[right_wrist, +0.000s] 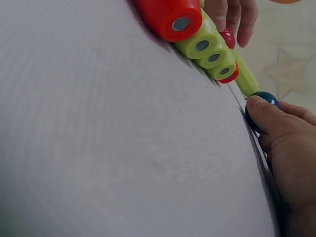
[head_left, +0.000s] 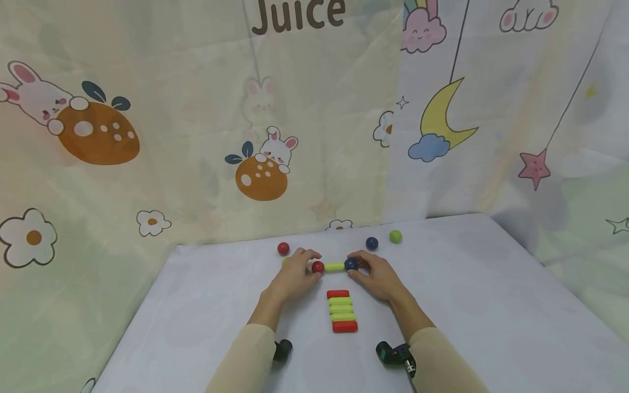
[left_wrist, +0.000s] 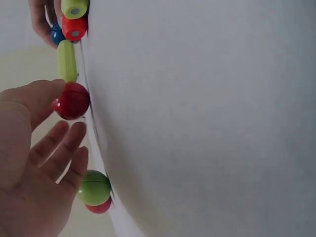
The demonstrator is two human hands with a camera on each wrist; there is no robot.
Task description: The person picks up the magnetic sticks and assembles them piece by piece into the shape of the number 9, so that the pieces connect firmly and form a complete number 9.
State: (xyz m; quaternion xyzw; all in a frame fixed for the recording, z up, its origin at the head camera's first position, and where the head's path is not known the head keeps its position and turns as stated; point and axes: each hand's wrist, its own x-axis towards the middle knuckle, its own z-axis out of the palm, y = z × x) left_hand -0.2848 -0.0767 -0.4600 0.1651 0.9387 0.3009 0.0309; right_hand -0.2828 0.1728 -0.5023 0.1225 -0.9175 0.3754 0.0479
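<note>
A lime-green rod [head_left: 334, 266] lies between a red ball [head_left: 318, 267] and a dark blue ball [head_left: 351, 264], joined end to end in a line. My right hand [head_left: 377, 274] pinches the blue ball, its thumb [right_wrist: 264, 114] across the near side. Around the red ball, my left hand [head_left: 294, 274] is loosely spread. Its thumb is right at the ball's edge in the left wrist view, while the visible fingers [left_wrist: 69, 140] stand apart from the ball. Nearer the body, a row of rods [head_left: 341, 309] lies side by side, lime-green ones between two red ones, with grey discs in their ends.
Beyond the left hand are another red ball [head_left: 283, 249] and a partly hidden green ball [left_wrist: 95, 187]. Another dark blue ball [head_left: 372, 243] and a green ball [head_left: 395, 236] sit at the back right. The white table [head_left: 472, 305] meets a printed cloth backdrop [head_left: 196, 136].
</note>
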